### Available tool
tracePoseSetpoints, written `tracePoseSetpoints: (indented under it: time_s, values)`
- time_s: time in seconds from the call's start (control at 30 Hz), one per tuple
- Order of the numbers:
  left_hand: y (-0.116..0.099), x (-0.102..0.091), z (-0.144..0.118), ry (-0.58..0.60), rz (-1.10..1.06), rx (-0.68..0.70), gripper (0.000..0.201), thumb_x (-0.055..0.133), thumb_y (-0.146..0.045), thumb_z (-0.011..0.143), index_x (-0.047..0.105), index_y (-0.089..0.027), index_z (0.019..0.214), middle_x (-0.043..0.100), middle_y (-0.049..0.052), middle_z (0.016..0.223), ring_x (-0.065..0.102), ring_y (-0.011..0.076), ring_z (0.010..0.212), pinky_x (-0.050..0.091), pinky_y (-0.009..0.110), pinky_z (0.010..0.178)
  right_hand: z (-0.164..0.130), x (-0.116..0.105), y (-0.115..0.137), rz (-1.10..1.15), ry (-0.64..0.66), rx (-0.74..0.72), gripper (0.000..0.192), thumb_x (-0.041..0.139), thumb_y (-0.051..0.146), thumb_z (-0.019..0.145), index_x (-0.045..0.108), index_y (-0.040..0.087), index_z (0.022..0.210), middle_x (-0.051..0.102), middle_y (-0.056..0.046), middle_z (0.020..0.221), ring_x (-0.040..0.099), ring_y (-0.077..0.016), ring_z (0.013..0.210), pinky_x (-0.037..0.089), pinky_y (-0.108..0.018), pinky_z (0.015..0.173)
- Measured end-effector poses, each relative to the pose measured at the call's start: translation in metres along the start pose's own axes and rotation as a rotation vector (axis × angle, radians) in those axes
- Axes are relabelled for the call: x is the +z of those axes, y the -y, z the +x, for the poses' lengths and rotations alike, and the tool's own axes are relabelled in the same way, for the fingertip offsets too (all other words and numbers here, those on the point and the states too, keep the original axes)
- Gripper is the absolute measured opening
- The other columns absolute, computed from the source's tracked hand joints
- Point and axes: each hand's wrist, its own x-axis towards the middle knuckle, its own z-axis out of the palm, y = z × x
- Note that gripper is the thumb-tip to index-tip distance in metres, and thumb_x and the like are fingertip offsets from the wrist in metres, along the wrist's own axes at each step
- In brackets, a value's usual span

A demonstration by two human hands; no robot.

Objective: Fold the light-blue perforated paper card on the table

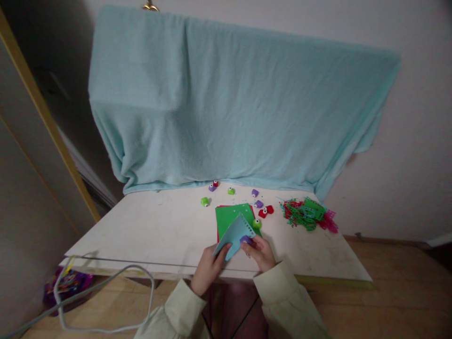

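Observation:
My left hand (209, 268) is closed on the left side of a light blue sheet of paper (233, 235), thumb on top. A row of small holes runs along the sheet's upper right edge. In my right hand (262, 254) a small purple craft punch (246, 240) is gripped at the sheet's right edge. Whether its jaws bite into the paper cannot be seen. Beneath the sheet lies a stack of green paper (228, 217) with red edges showing. A light green punch (257, 223) rests at the stack's right side.
Behind are more small punches: green (205, 201), green (230, 191), purple (254, 193) and red (269, 209). A heap of punched paper scraps (307, 214) lies right. A light blue cloth (240, 108) hangs behind the white tabletop (141, 230). A grey cable (151, 287) loops at the front left.

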Motion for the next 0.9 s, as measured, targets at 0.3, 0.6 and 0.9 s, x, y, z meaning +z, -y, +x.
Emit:
tracePoseSetpoints:
  time_s: [0.3,0.6,0.9]
  values:
    - [-0.006,-0.003,0.001,0.039,0.033,0.039,0.030,0.039,-0.032,0.090,0.057,-0.017,0.071,0.055,0.000,0.062,0.047,0.0137,0.058,0.037,0.021,0.058,-0.001,-0.002,-0.007,-0.008,0.037,-0.004,0.029,0.070,0.040,0.071,0.059,0.016,0.082,0.049,0.004,0.059,0.038,-0.0069,0.041,0.032,-0.022,0.038]
    - [-0.008,-0.003,0.001,0.036,0.075,0.057,0.032,0.037,-0.032,0.090,0.057,-0.017,0.070,0.055,0.001,0.061,0.047,0.0140,0.057,0.037,0.021,0.056,0.001,-0.004,-0.009,-0.019,0.062,-0.044,0.025,0.071,0.037,0.072,0.058,0.016,0.079,0.054,0.002,0.059,0.048,-0.0107,0.046,0.041,-0.025,0.044]
    - [-0.007,-0.004,0.001,0.090,0.070,0.064,0.035,0.031,-0.033,0.092,0.058,-0.017,0.077,0.059,0.004,0.070,0.052,0.0165,0.064,0.040,0.023,0.063,-0.001,-0.004,-0.009,-0.067,0.012,-0.030,0.028,0.068,0.043,0.073,0.059,0.017,0.076,0.047,0.004,0.054,0.038,-0.0081,0.042,0.029,-0.021,0.039]
